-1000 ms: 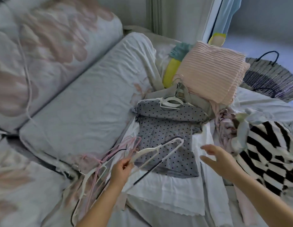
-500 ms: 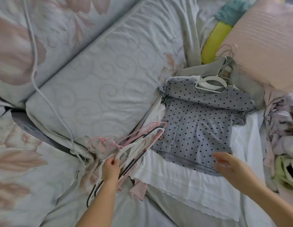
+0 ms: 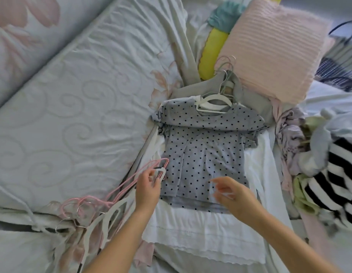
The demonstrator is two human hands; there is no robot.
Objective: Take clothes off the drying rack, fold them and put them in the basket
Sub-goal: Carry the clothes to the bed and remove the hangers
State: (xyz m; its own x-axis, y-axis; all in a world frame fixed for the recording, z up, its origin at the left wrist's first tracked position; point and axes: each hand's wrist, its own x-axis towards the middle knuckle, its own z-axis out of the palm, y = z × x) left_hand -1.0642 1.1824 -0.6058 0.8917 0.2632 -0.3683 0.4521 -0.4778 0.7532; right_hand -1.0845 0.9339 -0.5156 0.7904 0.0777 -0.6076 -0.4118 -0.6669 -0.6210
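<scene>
- Head view: left hand (image 3: 149,186) pinches pink and white plastic hangers (image 3: 120,203), probably clearing them aside.
- Right hand (image 3: 234,196) loose, empty, above grey polka-dot top (image 3: 206,146), flat on white cloth (image 3: 210,239) for folding.

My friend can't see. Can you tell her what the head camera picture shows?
A person's left hand holds a bunch of hangers beside a grey dotted shirt lying flat on a white cloth, and the right hand hovers over its bottom edge. A white hanger sits in its neck; a pile of clothes lies to the right.
</scene>
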